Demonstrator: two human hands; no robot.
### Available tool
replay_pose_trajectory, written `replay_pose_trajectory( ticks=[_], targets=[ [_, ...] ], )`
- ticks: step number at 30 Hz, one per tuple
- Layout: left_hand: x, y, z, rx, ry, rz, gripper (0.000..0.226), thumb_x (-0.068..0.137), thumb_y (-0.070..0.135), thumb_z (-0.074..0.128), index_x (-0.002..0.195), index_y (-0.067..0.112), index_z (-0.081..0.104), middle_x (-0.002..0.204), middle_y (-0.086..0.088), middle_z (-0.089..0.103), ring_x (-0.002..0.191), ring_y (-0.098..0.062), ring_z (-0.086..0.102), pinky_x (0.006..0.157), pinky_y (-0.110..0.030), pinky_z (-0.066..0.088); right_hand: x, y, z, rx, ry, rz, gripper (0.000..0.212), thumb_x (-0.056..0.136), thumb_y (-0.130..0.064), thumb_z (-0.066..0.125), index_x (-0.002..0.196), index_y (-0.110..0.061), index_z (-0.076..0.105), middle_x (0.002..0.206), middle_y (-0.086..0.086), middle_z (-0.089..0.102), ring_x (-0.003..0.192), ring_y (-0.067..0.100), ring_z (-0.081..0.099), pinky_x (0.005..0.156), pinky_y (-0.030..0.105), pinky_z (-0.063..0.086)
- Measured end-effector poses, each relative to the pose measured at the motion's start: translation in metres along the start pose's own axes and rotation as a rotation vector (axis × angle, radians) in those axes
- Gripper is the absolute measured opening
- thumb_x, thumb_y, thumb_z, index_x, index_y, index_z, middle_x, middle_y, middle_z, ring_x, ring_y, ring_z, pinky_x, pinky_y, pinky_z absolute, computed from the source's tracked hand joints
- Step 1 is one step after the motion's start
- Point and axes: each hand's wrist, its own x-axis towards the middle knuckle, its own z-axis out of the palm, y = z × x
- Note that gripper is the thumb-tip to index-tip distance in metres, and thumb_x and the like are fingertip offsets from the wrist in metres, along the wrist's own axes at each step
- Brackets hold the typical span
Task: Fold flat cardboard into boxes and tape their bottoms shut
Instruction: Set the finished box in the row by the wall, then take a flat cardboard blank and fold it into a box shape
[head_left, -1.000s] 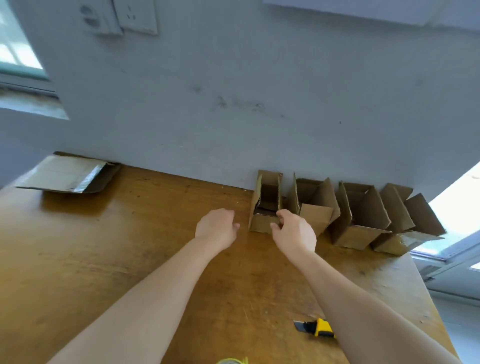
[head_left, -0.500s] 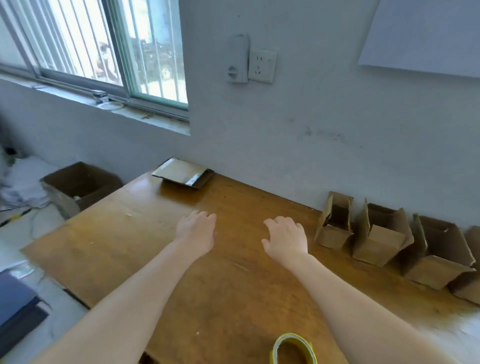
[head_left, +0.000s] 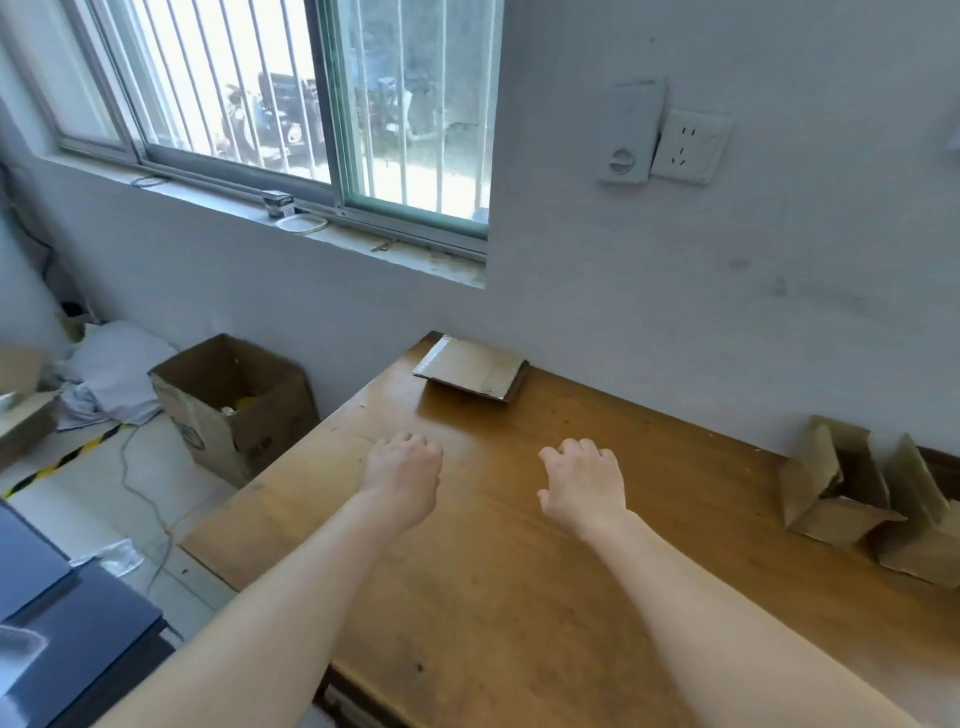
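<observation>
Both arms reached out over the wooden counter (head_left: 519, 597), the left hand (head_left: 402, 478) and the right hand (head_left: 584, 486) hovering palm-down just above its bare middle, well apart from each other. The fingers (head_left: 410, 441) of each hand were loosely curled and held nothing. The flat cardboard stack (head_left: 470, 373) lay at the far left corner of the counter against the wall, ahead of the hands and not yet touched. It was probably kept there so fresh blanks stayed within reach but off the working area. Two folded boxes (head_left: 831, 488) stood at the right along the wall with their flaps up, seemingly parked aside as finished pieces. With both hands free and aimed toward the stack, the likely step was fetching the next blank. A large open carton (head_left: 234, 395) sat on the floor beside the counter's left end.
</observation>
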Motion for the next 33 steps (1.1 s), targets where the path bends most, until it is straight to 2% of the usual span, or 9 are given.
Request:
replay_pose_trajectory(
  ticks=[5, 14, 19, 23, 26, 28, 30, 33],
  targets=[
    [0.039, -0.035, 0.01, -0.016, 0.014, 0.017, 0.022, 0.096, 0.03, 0.048, 0.115, 0.019, 0.053, 0.115, 0.001, 0.057, 0.113, -0.02, 0.049, 0.078, -0.028, 0.034, 0.043, -0.026, 0.005, 0.0, -0.014, 0.019, 0.029, 0.091, -0.036, 0.056, 0.116, -0.022, 0.056, 0.111, 0.002, 0.058, 0.105, 0.021, 0.051, 0.089, 0.035, 0.041],
    [0.129, -0.064, 0.039, -0.069, 0.008, 0.031, 0.021, 0.096, 0.029, 0.049, 0.113, 0.019, 0.055, 0.111, -0.001, 0.059, 0.108, -0.02, 0.051, 0.079, -0.029, 0.039, 0.142, -0.02, 0.028, -0.027, -0.055, 0.053, 0.03, 0.092, -0.036, 0.056, 0.119, -0.021, 0.055, 0.115, 0.004, 0.058, 0.109, 0.023, 0.051, 0.092, 0.036, 0.041],
    [0.18, -0.078, 0.063, -0.099, -0.045, 0.038, 0.015, 0.094, 0.03, 0.052, 0.104, 0.019, 0.056, 0.105, 0.0, 0.06, 0.099, -0.019, 0.053, 0.069, -0.027, 0.035, 0.188, -0.016, 0.049, -0.02, -0.123, 0.084, 0.032, 0.093, -0.035, 0.055, 0.121, -0.021, 0.054, 0.115, 0.003, 0.057, 0.109, 0.023, 0.049, 0.093, 0.036, 0.04],
    [0.224, -0.086, 0.086, -0.141, -0.056, 0.044, 0.022, 0.094, 0.031, 0.051, 0.111, 0.018, 0.056, 0.116, -0.002, 0.058, 0.103, -0.02, 0.053, 0.069, -0.028, 0.039, 0.221, -0.012, 0.068, 0.011, -0.145, 0.139, 0.035, 0.093, -0.038, 0.055, 0.123, -0.02, 0.053, 0.114, 0.003, 0.057, 0.107, 0.022, 0.05, 0.09, 0.035, 0.041],
    [0.253, -0.086, 0.102, -0.163, -0.101, 0.021, 0.042, 0.096, 0.038, 0.049, 0.132, 0.016, 0.046, 0.141, -0.007, 0.044, 0.121, -0.023, 0.047, 0.086, -0.034, 0.045, 0.241, -0.01, 0.082, 0.058, -0.179, 0.198, 0.04, 0.094, -0.043, 0.053, 0.126, -0.019, 0.052, 0.116, 0.003, 0.059, 0.108, 0.023, 0.051, 0.089, 0.035, 0.042],
    [0.271, -0.085, 0.111, -0.205, -0.144, -0.021, 0.056, 0.096, 0.042, 0.047, 0.143, 0.015, 0.033, 0.154, -0.01, 0.027, 0.134, -0.026, 0.035, 0.097, -0.039, 0.042, 0.254, -0.01, 0.092, 0.106, -0.194, 0.253, 0.043, 0.095, -0.048, 0.05, 0.127, -0.019, 0.052, 0.114, 0.003, 0.06, 0.106, 0.022, 0.053, 0.086, 0.035, 0.044],
    [0.286, -0.084, 0.12, -0.297, -0.2, -0.076, 0.068, 0.096, 0.045, 0.046, 0.149, 0.013, 0.018, 0.157, -0.012, 0.018, 0.139, -0.029, 0.028, 0.103, -0.042, 0.038, 0.264, -0.011, 0.099, 0.177, -0.216, 0.314, 0.046, 0.094, -0.051, 0.049, 0.126, -0.018, 0.052, 0.111, 0.003, 0.061, 0.104, 0.022, 0.054, 0.083, 0.034, 0.047],
    [0.302, -0.083, 0.133, -0.502, -0.268, -0.173, 0.079, 0.095, 0.045, 0.049, 0.152, 0.012, 0.006, 0.154, -0.013, 0.024, 0.135, -0.031, 0.035, 0.102, -0.044, 0.041, 0.277, -0.017, 0.112, 0.318, -0.264, 0.433, 0.048, 0.094, -0.052, 0.049, 0.125, -0.016, 0.05, 0.109, 0.003, 0.062, 0.098, 0.022, 0.058, 0.074, 0.034, 0.05]
  ],
)
